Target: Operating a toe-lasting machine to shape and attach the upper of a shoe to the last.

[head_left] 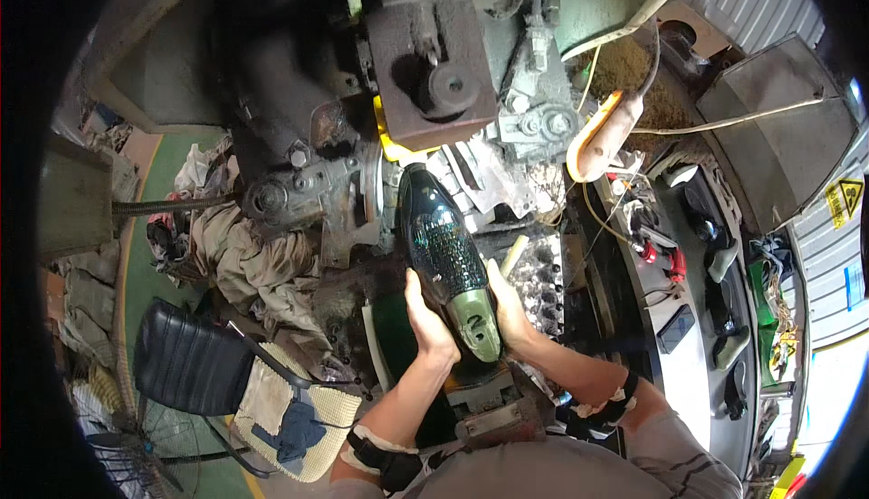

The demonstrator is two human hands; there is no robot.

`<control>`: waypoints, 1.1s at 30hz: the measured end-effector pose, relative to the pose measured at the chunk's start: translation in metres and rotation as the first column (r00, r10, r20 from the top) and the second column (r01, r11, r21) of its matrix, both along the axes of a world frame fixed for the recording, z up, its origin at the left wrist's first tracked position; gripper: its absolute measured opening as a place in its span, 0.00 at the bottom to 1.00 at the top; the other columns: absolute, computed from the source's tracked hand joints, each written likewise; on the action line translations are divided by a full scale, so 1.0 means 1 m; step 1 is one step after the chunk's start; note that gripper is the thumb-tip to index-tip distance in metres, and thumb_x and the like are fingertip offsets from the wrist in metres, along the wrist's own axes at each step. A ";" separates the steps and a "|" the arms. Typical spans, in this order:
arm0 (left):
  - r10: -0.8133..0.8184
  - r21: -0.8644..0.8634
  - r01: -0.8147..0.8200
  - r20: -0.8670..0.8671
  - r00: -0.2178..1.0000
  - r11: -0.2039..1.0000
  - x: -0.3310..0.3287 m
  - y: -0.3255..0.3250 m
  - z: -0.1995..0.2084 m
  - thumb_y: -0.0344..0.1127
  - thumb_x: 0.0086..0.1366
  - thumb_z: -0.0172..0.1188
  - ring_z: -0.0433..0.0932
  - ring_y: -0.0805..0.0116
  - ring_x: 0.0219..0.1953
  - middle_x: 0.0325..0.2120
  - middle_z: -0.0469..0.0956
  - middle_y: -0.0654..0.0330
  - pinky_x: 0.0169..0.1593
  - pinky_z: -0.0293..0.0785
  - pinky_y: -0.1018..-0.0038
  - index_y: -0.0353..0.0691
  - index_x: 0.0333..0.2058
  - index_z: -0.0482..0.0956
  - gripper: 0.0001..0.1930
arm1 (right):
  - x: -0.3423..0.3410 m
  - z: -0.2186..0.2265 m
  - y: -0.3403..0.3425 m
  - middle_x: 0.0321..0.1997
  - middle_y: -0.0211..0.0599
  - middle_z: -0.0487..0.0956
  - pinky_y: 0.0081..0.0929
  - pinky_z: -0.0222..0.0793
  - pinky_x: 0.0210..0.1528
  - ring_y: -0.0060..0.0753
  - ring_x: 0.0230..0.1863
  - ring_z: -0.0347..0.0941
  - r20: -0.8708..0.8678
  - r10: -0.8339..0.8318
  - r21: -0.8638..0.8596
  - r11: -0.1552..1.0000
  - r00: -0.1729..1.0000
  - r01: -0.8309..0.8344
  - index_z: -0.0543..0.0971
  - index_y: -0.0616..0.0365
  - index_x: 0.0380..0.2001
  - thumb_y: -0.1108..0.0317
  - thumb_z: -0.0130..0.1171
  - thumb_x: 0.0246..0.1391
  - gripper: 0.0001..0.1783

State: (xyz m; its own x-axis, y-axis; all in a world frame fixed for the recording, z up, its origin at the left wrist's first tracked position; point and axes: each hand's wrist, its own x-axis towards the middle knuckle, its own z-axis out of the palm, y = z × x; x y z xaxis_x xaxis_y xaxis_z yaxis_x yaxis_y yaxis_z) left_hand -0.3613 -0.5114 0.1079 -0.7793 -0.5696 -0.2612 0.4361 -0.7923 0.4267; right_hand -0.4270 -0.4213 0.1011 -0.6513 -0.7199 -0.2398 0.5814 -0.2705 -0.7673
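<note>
Black shoe upper (pixel 433 232) on a green last (pixel 475 325) lies between the person's hands, its far end near the machine's yellow part (pixel 387 128), its last end toward the person. The left hand (pixel 431 323) is half-curled against one side, the right hand (pixel 514 313) likewise against the other; both seem to grip it, though most fingers are hidden underneath.

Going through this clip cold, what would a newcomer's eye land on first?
Probably the glossy dark shoe-shaped piece with a green end, held mid-picture between the left hand and right hand. Just above it looms a bulky, grimy machine, and a glowing lamp stands out to its right. The black-backed chair catches the eye at lower left.
</note>
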 end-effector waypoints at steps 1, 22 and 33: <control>0.012 0.034 -0.013 0.017 1.000 0.999 -0.002 0.001 0.001 0.57 0.75 0.38 0.80 0.61 0.48 0.49 0.81 0.57 0.56 0.75 0.63 0.39 0.55 0.75 0.29 | -0.001 0.001 -0.001 0.57 0.39 0.76 0.29 0.67 0.61 0.29 0.56 0.73 0.000 -0.016 0.052 0.999 1.000 0.016 0.71 0.60 0.59 0.51 0.36 0.74 0.27; 0.048 -0.058 -0.043 0.096 0.994 0.997 0.002 -0.004 -0.022 0.56 0.75 0.42 0.81 0.59 0.48 0.50 0.80 0.55 0.55 0.76 0.63 0.37 0.56 0.75 0.28 | -0.001 0.003 -0.002 0.56 0.37 0.78 0.28 0.70 0.60 0.28 0.53 0.75 0.025 0.047 0.022 0.999 0.999 -0.047 0.71 0.61 0.61 0.51 0.38 0.74 0.27; 0.043 -0.291 0.037 0.266 0.963 0.956 0.039 -0.016 -0.031 0.50 0.74 0.51 0.78 0.67 0.49 0.49 0.80 0.59 0.56 0.73 0.69 0.37 0.52 0.76 0.22 | 0.000 -0.015 0.006 0.56 0.33 0.76 0.24 0.66 0.60 0.23 0.55 0.71 -0.004 -0.007 0.095 0.995 1.000 0.007 0.71 0.58 0.61 0.49 0.43 0.73 0.27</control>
